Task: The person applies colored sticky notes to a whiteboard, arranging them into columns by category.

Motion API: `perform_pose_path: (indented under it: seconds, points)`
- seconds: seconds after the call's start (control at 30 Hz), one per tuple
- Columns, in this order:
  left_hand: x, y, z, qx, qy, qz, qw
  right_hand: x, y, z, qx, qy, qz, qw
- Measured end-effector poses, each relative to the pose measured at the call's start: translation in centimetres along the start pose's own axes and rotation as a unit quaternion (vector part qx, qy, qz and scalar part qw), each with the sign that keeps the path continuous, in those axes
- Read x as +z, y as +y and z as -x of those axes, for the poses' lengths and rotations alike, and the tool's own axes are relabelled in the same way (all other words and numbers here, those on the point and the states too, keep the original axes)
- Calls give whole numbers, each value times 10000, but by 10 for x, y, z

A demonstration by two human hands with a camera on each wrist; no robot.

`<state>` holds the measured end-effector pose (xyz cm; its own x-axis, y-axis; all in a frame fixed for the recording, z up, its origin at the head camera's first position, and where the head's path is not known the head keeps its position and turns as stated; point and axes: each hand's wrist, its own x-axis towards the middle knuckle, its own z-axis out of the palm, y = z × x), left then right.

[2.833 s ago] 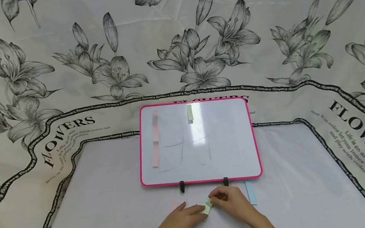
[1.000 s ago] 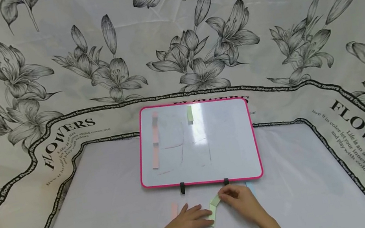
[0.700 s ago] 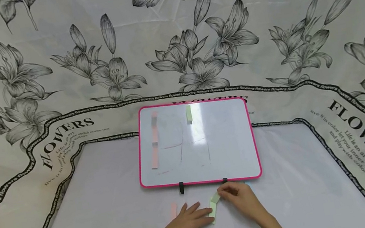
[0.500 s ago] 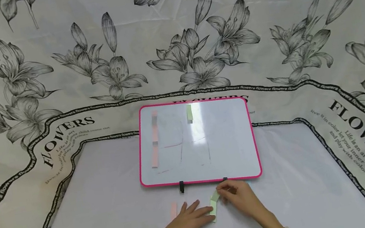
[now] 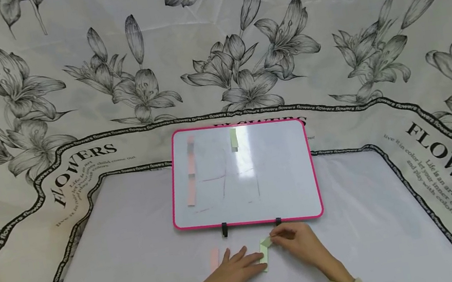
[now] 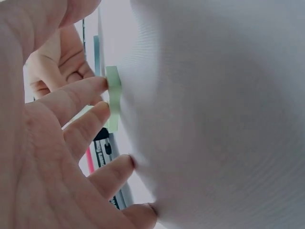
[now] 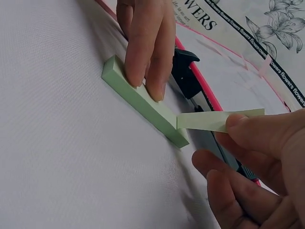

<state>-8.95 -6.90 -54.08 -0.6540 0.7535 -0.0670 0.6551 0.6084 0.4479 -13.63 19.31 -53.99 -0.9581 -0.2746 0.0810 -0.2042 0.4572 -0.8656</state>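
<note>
left fingers [image 7: 145, 47] spread, pressing green pad [image 7: 139, 107] | right fingers [image 7: 252, 156] pinching its top strip [image 7: 205, 121]

White tabletop [image 5: 128, 255]: green pad [image 7: 143, 109], pink strip [image 5: 214, 258], pink-framed whiteboard [image 5: 284, 171].

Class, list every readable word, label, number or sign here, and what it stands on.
"FLOWERS": flowered cloth
"flowers", repeated: its black borders
"Life is an art": flowered cloth
"live it in color let your inner child come out": flowered cloth
"and play with colors": flowered cloth
Left wrist view's print: too blurred
</note>
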Motion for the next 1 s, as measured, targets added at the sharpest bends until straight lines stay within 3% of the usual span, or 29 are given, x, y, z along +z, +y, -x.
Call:
perform_pose_path:
  seconds: [0.3, 0.53, 0.7, 0.87, 1.0]
  points:
    - [-6, 3, -2, -111, -14, 47, 9999, -3, 3, -1, 695, 498, -499, 9951]
    - [-11, 7, -4, -206, -48, 51, 9998, -18, -1, -8, 756, 708, -675, 9923]
    - [-10, 7, -4, -260, -116, 124, 9995, -30, -8, -13, 567, 981, -505, 9923]
    - [-8, 6, -4, -199, -51, 153, 9997, -36, -20, -20, 126, 1002, 121, 9948]
    - [-8, 6, -4, -207, -52, 222, 9995, -36, -33, -32, -265, 905, 309, 9951]
